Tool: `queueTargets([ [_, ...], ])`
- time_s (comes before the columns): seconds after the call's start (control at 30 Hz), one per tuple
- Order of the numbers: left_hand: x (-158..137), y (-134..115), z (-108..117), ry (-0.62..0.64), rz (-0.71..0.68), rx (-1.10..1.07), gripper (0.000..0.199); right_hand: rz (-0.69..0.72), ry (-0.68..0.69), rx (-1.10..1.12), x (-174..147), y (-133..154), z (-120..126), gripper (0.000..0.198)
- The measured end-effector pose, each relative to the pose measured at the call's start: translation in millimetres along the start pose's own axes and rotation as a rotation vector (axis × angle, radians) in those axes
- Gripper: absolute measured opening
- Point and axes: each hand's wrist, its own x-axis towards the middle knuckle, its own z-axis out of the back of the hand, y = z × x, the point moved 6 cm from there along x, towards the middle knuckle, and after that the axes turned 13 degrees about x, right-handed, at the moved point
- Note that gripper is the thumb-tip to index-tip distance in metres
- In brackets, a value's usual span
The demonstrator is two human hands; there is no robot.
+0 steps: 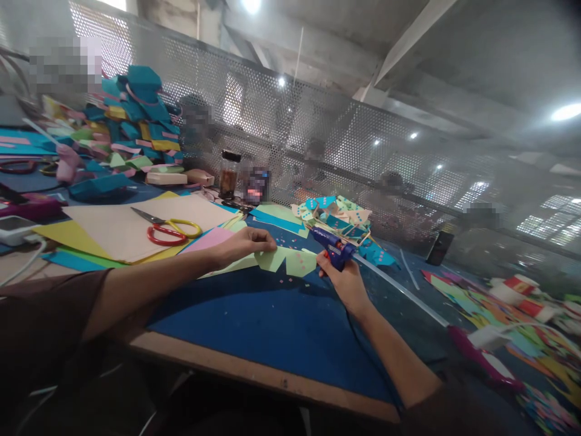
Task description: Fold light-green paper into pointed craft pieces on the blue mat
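My left hand [252, 245] is closed in a pinch on the edge of a light green paper cutout [297, 261], which has pink dots on its right part. My right hand [342, 275] is wrapped round a blue hot glue gun [333, 247], a long clear glue stick [399, 287] jutting from its back. The gun's nozzle points up and left, above the cutout's right end. Small pink paper bits [290, 280] lie scattered on the blue tabletop [254, 321] around the cutout.
Scissors [170, 230] with red and yellow handles rest on stacked coloured paper [104, 224] at left. Dotted paper pieces [338, 215] are heaped behind the glue gun. A lidded jar [230, 175] and a phone [256, 184] stand by the mesh partition [281, 151]. Coloured scraps [512, 327] cover the right side.
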Motion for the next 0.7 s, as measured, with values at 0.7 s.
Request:
queueTargets([
  [0.7,5.7,4.0,16.0,-0.130,-0.130,0.183,0.023,0.009,-0.105,-0.052,4.7,-6.1,16.9,0.035],
])
